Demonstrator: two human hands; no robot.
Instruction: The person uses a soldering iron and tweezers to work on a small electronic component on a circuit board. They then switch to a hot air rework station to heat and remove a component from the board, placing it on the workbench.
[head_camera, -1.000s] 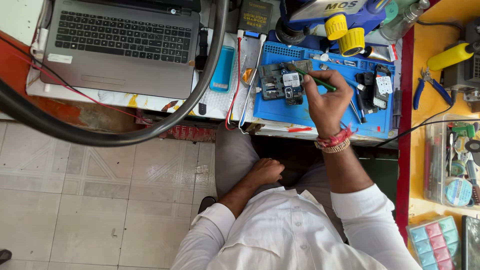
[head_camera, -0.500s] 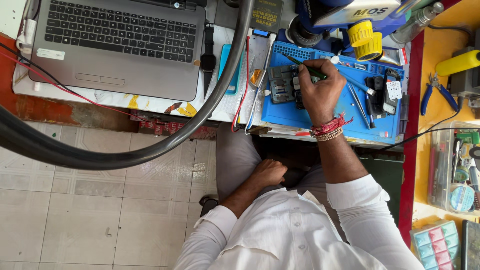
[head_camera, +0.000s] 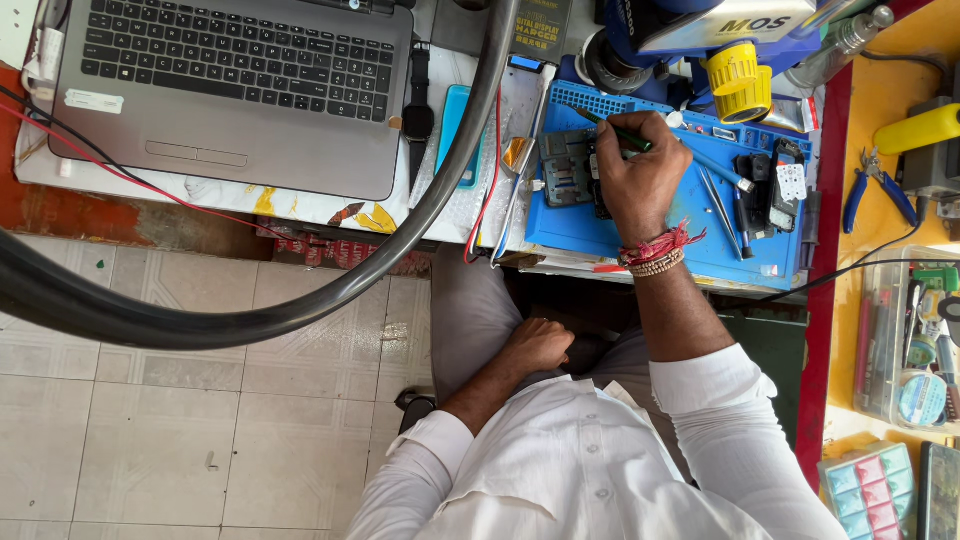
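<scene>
While the opened phone (head_camera: 568, 168) lies on the blue work mat (head_camera: 690, 225), the right hand (head_camera: 640, 180) is curled tight around a thin green tool (head_camera: 612, 130), its tip over the phone. The left hand (head_camera: 538, 345) rests on the lap in a loose fist and holds nothing. Tweezers (head_camera: 722, 205) lie on the mat too. Farther right, a clear box (head_camera: 905, 340) holds small tools and a round reel. A grey laptop (head_camera: 235, 85) sits at the left.
</scene>
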